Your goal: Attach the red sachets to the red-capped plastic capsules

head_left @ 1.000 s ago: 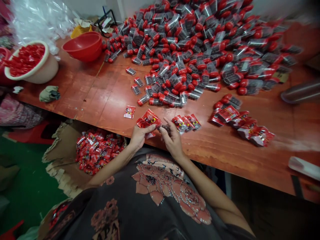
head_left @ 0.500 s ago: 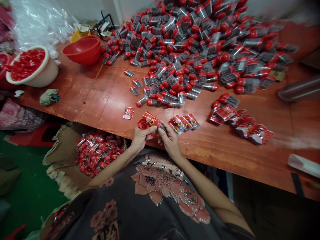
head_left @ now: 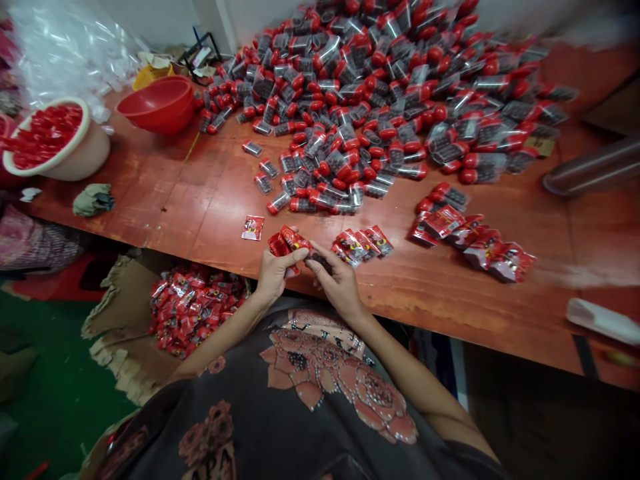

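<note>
Left hand and right hand have closed together on a red sachet, apparently with a dark-filled tube.

A shiny red packet sits crumpled in the left hand, with its top poking up past the thumb. Just beside it, the right hand pinches a small dark lump. The fingers hide part of the lump.

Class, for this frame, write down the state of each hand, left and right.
Left hand: closed, holding a red foil packet.
Right hand: closed, pinching a small dark item; exactly what, cannot be told.
</note>
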Tool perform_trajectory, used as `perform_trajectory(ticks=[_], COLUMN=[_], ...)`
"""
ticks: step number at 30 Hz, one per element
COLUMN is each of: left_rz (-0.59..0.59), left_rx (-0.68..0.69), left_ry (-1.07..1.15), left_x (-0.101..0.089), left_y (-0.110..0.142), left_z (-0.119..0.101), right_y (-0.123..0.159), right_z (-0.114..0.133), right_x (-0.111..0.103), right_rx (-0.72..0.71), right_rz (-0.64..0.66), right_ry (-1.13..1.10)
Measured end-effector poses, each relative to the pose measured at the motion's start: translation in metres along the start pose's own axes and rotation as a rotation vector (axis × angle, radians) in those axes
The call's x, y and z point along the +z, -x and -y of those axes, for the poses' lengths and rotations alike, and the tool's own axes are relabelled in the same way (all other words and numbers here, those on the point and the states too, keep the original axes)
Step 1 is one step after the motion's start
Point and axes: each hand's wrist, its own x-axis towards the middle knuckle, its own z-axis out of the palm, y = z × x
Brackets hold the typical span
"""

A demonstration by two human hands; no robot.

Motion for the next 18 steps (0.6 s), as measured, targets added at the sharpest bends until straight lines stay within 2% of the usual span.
perform_trajectory(ticks=[6,12,15,18], left_rz=[0.053,0.154,0.114,0.079], left_rx=[-0.021,-0.113,-0.071,-0.073], left_ry=[-0.012,-0.108,-0.067,-0.026], left_x=[0.008,0.006,0.007,0.009], left_y=[-0.002,-0.007,-0.007,-0.006], left_z=[-0.003,-0.006,-0.005,-0.004], right_y=[0.002,0.004,0.002,0.001], right_z=[-0.008,-0.008,-0.006,-0.004], right_x=[0.009,0.005,0.001,-0.002], right_rx=[-0.043,0.024,0.034,-0.080], right_rz=[-0.098,-0.042,-0.029,-0.057], right_ry=[-0.090,-0.097,-0.083,0.081])
